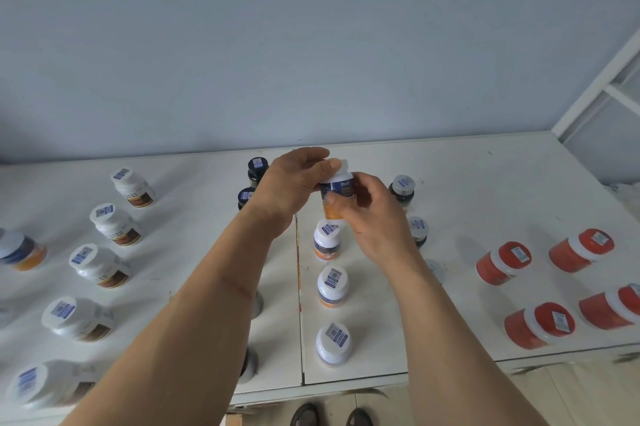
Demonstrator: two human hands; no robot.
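Above the middle of the white table (485, 190) I hold a small bottle (336, 191) with a white cap and a blue and orange label. My left hand (294, 183) curls over its cap end, thumb on the cap. My right hand (374, 218) grips the bottle's lower body from the right. Below it, a column of three like bottles (332, 287) stands upright on the table.
White bottles with brown labels (116, 225) line the left side. Dark bottles (256, 171) stand behind my left hand and more (401, 192) right of my right hand. Red jars (540, 323) lie at the right. A seam (298, 287) splits the table. The table's front edge is near my feet.
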